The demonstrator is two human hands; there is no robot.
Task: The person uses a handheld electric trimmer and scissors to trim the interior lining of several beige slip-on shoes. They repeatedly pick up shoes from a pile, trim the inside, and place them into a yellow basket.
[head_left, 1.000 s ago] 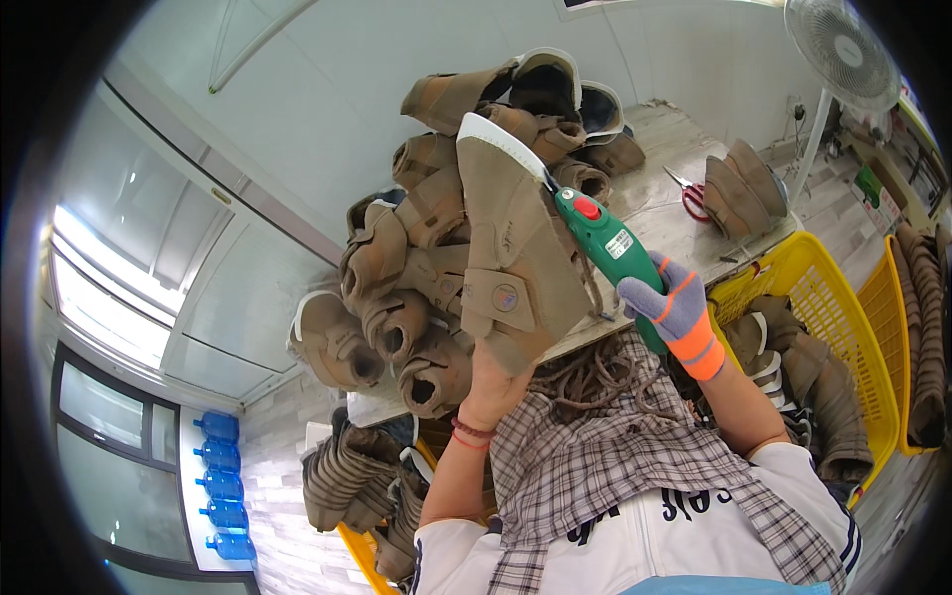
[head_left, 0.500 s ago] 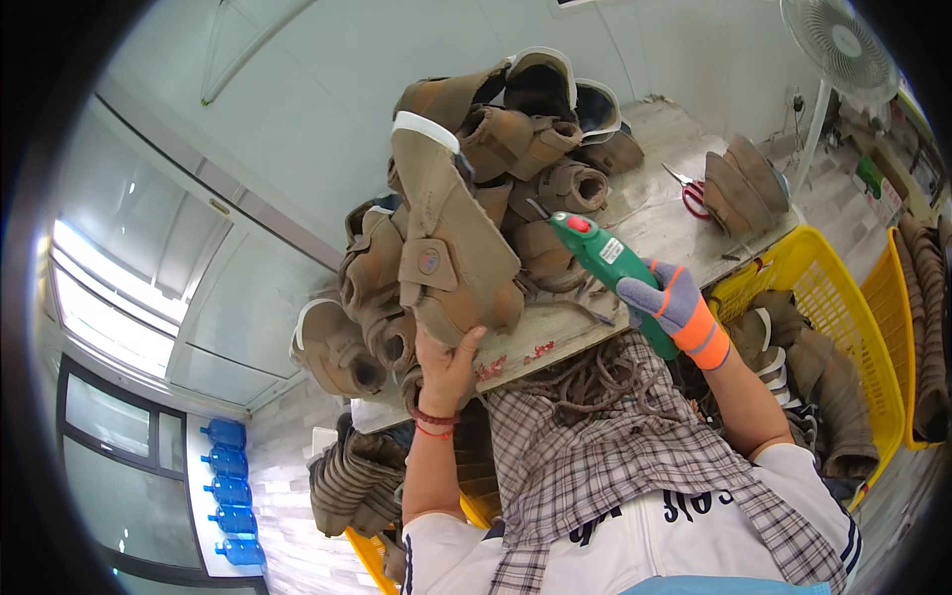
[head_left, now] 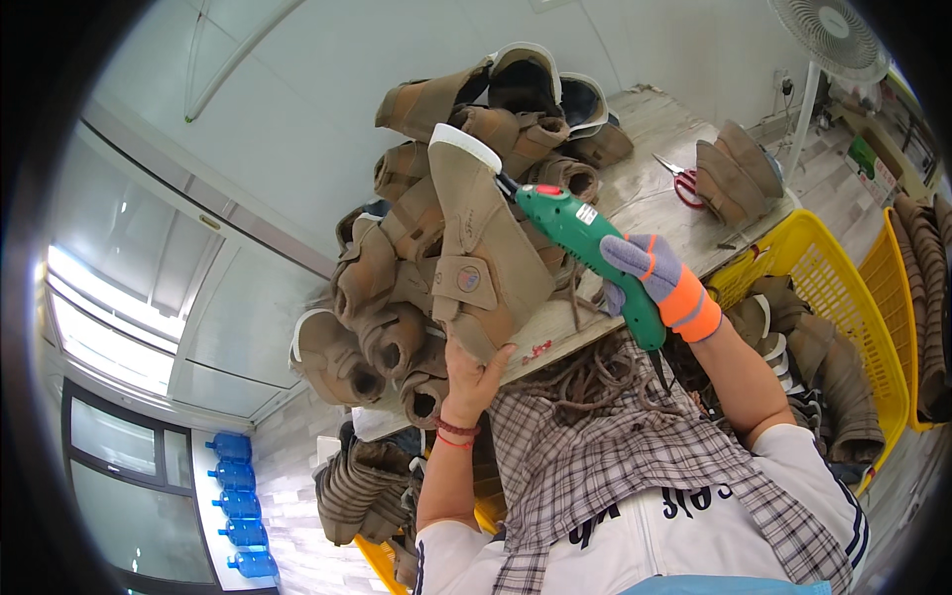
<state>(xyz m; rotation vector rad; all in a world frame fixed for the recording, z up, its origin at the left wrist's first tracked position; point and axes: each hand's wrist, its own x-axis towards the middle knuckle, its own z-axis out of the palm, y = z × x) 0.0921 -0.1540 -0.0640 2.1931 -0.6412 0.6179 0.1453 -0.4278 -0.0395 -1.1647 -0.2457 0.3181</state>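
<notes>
My left hand grips a tan suede boot by its shaft end, holding it up with the white sole edge on top. My right hand, in a grey and orange glove, holds a green electric hand tool whose tip touches the boot's side near the sole. Both are over the edge of a worn wooden table. A bundle of brown laces lies on my plaid-aproned lap just under the table edge.
A big heap of tan boots covers the table behind the held one. Red-handled scissors and more boots lie at its far end. Yellow baskets with boots stand at right, a fan beyond, blue water bottles at lower left.
My left hand turned and swung the boot, first away to the left, then back toward the tool. The tool's tip now meets the boot near the sole.
</notes>
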